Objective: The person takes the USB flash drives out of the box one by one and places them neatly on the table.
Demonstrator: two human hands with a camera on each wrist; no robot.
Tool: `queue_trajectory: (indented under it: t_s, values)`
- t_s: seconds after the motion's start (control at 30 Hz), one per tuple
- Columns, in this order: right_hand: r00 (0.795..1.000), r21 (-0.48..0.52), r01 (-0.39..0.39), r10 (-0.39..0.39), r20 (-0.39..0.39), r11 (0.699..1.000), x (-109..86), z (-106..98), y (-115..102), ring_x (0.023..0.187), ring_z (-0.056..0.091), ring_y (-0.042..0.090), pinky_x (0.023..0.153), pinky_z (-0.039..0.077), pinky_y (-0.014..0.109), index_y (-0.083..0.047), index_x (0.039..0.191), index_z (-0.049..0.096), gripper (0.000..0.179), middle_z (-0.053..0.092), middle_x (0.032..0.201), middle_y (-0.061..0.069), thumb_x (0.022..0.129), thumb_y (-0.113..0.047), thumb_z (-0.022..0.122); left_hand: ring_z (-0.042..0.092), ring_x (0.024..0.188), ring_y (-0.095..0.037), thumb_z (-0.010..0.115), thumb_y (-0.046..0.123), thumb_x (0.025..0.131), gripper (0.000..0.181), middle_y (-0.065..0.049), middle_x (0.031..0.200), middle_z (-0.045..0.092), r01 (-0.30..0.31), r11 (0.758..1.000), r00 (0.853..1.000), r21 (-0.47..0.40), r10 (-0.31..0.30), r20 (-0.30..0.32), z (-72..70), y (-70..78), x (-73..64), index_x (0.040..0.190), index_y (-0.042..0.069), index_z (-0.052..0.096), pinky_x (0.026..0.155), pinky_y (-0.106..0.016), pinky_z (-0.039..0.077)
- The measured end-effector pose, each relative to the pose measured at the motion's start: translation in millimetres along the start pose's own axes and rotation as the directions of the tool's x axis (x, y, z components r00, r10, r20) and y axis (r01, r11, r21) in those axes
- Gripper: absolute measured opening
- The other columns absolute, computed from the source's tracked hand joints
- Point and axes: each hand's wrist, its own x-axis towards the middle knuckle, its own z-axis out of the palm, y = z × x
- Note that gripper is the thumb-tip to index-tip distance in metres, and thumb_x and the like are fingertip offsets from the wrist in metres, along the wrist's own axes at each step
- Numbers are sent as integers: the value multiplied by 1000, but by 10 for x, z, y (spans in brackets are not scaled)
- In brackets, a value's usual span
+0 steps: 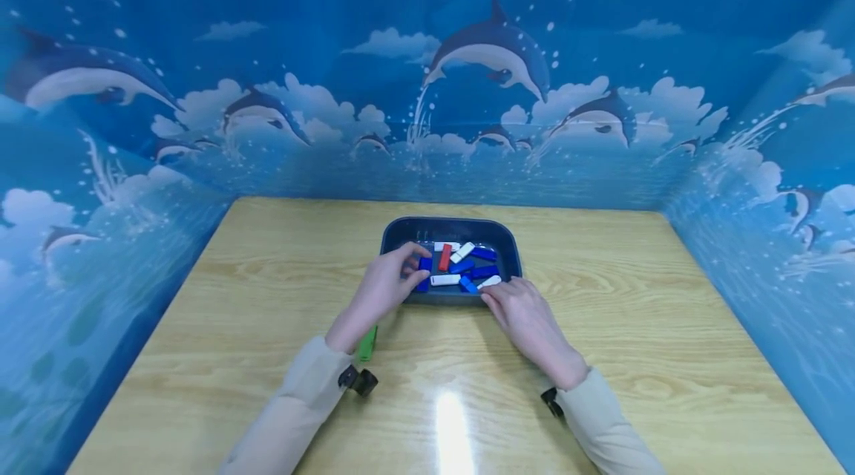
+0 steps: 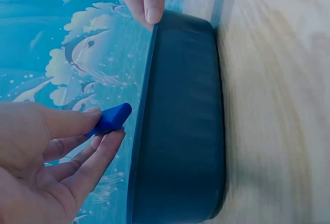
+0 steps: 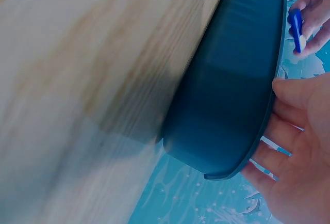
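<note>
A dark blue tray [image 1: 450, 299] stands on the table with several small blue, white and red sticks inside, possibly USB drives. Over its left side, my left hand [image 1: 388, 276] pinches a blue stick [image 2: 112, 119] between thumb and fingers, above the rim in the left wrist view. My right hand [image 3: 301, 136] holds the near right corner of the tray, its thumb at the rim and its other fingertips hidden behind the wall. A white stick [image 1: 490, 282] lies just beside those fingers. Among the others are a red stick [image 1: 444, 257] and another white stick [image 1: 445, 280].
A green stick [image 1: 367, 344] lies on the wooden table [image 1: 601, 267], outside the tray and close to my left wrist. Blue dolphin-print curtains [image 1: 320, 52] stand behind the table and along both sides.
</note>
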Motion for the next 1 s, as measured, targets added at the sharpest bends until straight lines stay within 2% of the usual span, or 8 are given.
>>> queue_trajectory:
  t_s: [0.2,0.37,0.53,0.73,0.9,1.0]
  values:
    - [1000,5,0,0,-4,1000,5,5,-4,98,72,26,110,44,54,-6,103,76,13,77,99,7,99,-15,68,64,80,-14,76,19,93,23,-1,93,69,61,998,998,-5,-61,32,-57,-39,-231,115,17,69,71,-28,58]
    - [1000,2,-3,3,-1,1000,2,-14,-10,99,72,27,110,43,54,-6,104,76,13,77,100,8,98,-15,68,61,75,-12,76,17,92,21,1,88,66,77,997,995,-11,-76,67,-70,-147,-398,112,16,70,68,-26,56]
    - [1000,4,-5,5,4,1000,7,-15,-14,99,72,27,110,43,54,-6,103,76,13,77,99,8,98,-15,68,63,75,-11,78,13,90,20,2,87,68,86,996,991,24,-88,101,-58,-273,-513,108,12,71,68,-26,58]
    - [1000,6,-6,6,12,1000,17,-22,-13,99,72,26,110,44,54,-6,104,77,15,77,100,7,100,-17,66,65,75,-11,81,9,86,23,-1,86,70,56,995,991,84,-66,113,5,-425,-580,107,8,71,68,-27,58]
    - [1000,7,-4,4,10,1000,19,-20,-10,99,73,25,109,45,54,-6,105,77,16,77,100,7,100,-17,66,63,76,-12,84,8,82,25,-2,86,70,-4,990,997,140,-7,76,42,-488,-596,104,7,73,68,-27,56]
    - [1000,11,1,-1,3,1000,16,-19,-12,99,73,25,109,45,54,-6,104,77,15,77,100,7,99,-16,67,60,80,-15,86,13,80,23,-3,87,71,-35,975,998,218,25,49,44,-493,-604,99,8,75,72,-30,53]
